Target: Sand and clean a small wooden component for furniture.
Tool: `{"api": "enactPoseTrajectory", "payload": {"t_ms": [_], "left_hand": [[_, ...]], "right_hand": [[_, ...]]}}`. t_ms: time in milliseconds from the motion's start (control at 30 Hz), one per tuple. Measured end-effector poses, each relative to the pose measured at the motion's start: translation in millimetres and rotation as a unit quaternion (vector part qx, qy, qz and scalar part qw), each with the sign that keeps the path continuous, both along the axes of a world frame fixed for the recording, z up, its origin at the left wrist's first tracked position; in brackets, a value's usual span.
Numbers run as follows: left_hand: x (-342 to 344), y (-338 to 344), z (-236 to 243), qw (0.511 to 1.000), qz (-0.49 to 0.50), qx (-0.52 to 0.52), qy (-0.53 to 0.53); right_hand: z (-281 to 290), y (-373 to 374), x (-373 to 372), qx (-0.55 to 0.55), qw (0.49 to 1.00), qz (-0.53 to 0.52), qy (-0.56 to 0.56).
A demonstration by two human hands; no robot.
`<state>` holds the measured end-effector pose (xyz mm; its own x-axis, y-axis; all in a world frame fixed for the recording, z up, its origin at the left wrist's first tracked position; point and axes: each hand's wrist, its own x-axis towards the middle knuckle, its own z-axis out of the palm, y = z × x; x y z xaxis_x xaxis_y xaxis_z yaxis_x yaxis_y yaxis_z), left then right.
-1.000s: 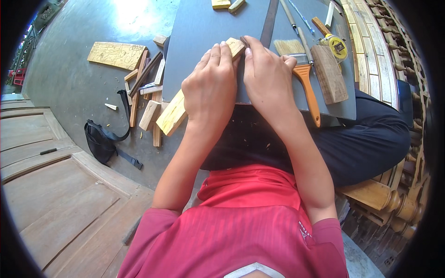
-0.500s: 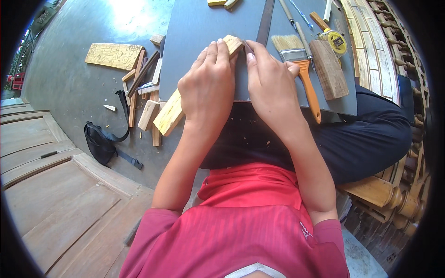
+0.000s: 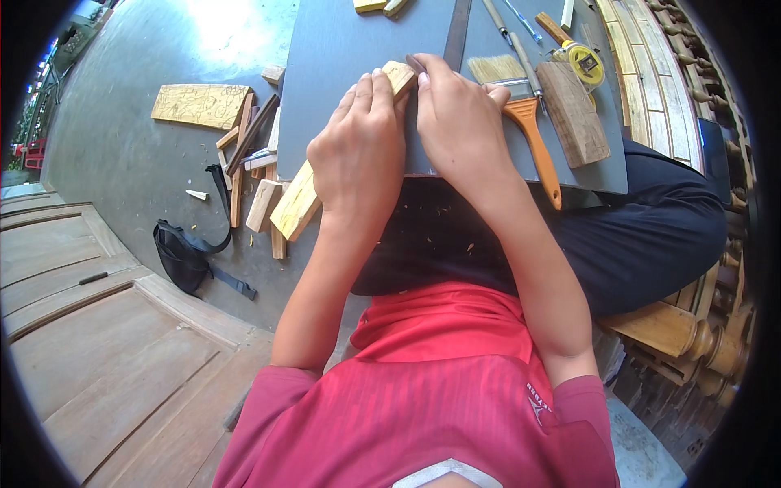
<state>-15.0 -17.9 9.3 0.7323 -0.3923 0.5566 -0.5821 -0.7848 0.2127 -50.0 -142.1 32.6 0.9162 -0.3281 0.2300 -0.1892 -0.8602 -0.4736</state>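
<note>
My left hand (image 3: 358,150) is wrapped over a long pale-yellow wooden block (image 3: 295,203), which lies at a slant over the near-left edge of the grey board (image 3: 358,41). The block's far end shows beyond my fingers. My right hand (image 3: 460,122) is closed on a thin dark metal blade (image 3: 416,63), mostly hidden by the fingers. Its visible tip is right by the block's far-right corner. Just right of this hand lies a wide paintbrush (image 3: 529,134) with an orange handle.
On the board's right are a brown wood block (image 3: 573,114), a yellow tape measure (image 3: 584,63), and a metal ruler-like strip (image 3: 458,37). Wood offcuts (image 3: 262,203), a patterned yellow plank (image 3: 202,106) and a black strap bag (image 3: 181,256) lie on the floor at left.
My right hand and the blade have moved left and away from me, so the tip now sits by the block's far corner. My left hand keeps its hold; the view shifted slightly.
</note>
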Motion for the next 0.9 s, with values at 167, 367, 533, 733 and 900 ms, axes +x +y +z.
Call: {"api": "enactPoseTrajectory", "payload": {"t_ms": [167,367,533,733,900], "left_hand": [[-1,1,1,1.0,0.002,-0.004,0.002],[-2,0,1,1.0,0.002,0.001,0.007],[-2,2,-1,1.0,0.0,-0.006,0.001],[-1,4,0,1.0,-0.009,0.006,0.0],[-1,3,-1,1.0,-0.003,0.007,0.007]], "right_hand": [[-2,11,-25,0.008,0.999,0.013,-0.049],[-9,11,-7,-0.043,0.997,0.001,-0.062],[-16,18,-19,-0.108,0.989,-0.005,-0.101],[-13,17,-8,-0.17,0.984,-0.001,-0.059],[-10,21,-16,-0.227,0.972,0.003,-0.052]]}}
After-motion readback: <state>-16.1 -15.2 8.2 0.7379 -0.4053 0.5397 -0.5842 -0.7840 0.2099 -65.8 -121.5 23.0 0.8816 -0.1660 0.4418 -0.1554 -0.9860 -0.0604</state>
